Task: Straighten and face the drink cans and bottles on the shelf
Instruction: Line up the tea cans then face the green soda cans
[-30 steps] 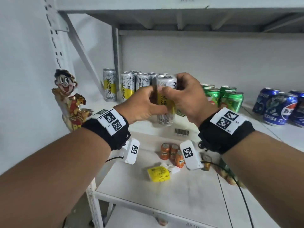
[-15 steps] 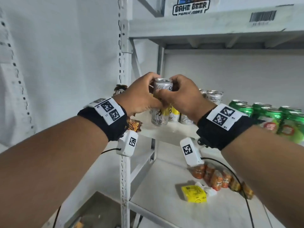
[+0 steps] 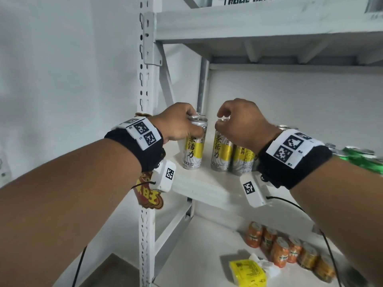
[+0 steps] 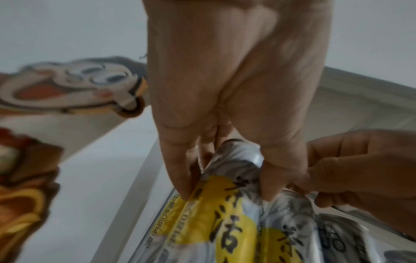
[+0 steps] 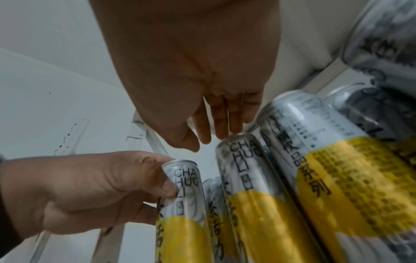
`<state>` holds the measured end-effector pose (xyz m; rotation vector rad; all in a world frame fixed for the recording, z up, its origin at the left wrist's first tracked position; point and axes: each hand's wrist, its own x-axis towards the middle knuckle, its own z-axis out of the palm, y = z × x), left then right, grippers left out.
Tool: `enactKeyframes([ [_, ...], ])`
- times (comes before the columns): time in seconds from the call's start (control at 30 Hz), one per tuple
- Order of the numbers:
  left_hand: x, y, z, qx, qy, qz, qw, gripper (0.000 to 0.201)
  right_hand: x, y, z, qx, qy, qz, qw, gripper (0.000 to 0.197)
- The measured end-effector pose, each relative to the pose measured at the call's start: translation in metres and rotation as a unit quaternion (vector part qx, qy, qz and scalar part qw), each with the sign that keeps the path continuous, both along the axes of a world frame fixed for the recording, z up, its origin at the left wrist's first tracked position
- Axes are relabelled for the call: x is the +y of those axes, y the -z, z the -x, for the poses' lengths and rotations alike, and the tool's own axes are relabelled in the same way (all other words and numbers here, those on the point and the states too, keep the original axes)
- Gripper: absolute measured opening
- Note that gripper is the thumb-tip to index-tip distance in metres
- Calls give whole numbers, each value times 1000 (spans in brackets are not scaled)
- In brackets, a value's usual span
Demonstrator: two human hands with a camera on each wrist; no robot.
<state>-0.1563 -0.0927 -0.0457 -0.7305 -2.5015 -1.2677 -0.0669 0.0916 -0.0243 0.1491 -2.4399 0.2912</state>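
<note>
The left hand (image 3: 180,123) grips the top of a silver and yellow can (image 3: 193,143), which stands upright at the left end of the shelf (image 3: 203,189). The right hand (image 3: 242,123) hovers with loosely bent fingers, its fingertips (image 5: 225,135) touching the rim of the neighbouring can (image 3: 220,152).

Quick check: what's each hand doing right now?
Left hand: grips the top of the leftmost yellow-and-silver can.
Right hand: fingertips over the top of the next can, thumb apart from it; no clear grip.
</note>
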Motion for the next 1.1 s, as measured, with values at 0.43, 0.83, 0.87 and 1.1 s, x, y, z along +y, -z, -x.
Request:
enactKeyframes([
  [0.43, 23, -8, 26, -76, 12, -1, 997, 52, -1, -6, 29, -58, 24, -44, 997, 35],
  [0.83, 7, -16, 2, 0, -57, 114, 992, 53, -7, -7, 8, -83, 37, -154, 984, 51],
  [0.87, 5, -17, -2, 12, -64, 128, 990, 58, -8, -6, 4, -80, 26, -154, 984, 51],
  [1.1, -9, -9, -61, 47, 52, 87, 994, 42, -13, 5, -42, 27, -33, -22, 999, 43],
])
